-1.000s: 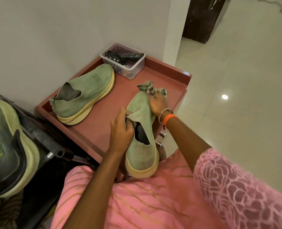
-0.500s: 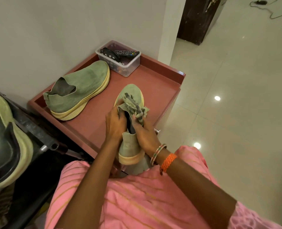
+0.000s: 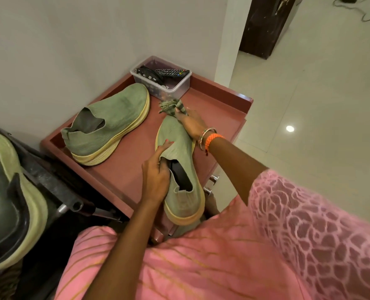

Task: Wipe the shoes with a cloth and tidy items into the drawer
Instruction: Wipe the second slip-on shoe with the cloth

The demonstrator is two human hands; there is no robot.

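A: Fingers first. Left hand [image 3: 156, 180] is curled round the collar of the near shoe [image 3: 179, 169], thumb side tucked at the opening and the forefinger stretched forward along the upper. A firm hold, not a pinch.

B: And the other shoe?

A: The far shoe [image 3: 108, 124] sits untouched to the left on the red cabinet top [image 3: 218, 109], toe towards the clear plastic box [image 3: 175, 87] at the back, which holds a remote and a dark strap.

B: Now the right side.

A: Right hand [image 3: 192, 124] is bunched round the green cloth [image 3: 171, 107], fingers closed on it, pressing it at the toe of the near shoe. The cloth's loose ends stick out beyond the toe, just short of the box.

B: So the wiping is under way. How to do it well?

A: My reading: brace the heel against the body as now, stroke from collar to toe, then turn the shoe so the yellow sole edge gets wiped too. Fold the cloth tighter, or the loose ends only flap. The drawer handles [image 3: 212, 180] show below the top's front edge; tidying is not begun.
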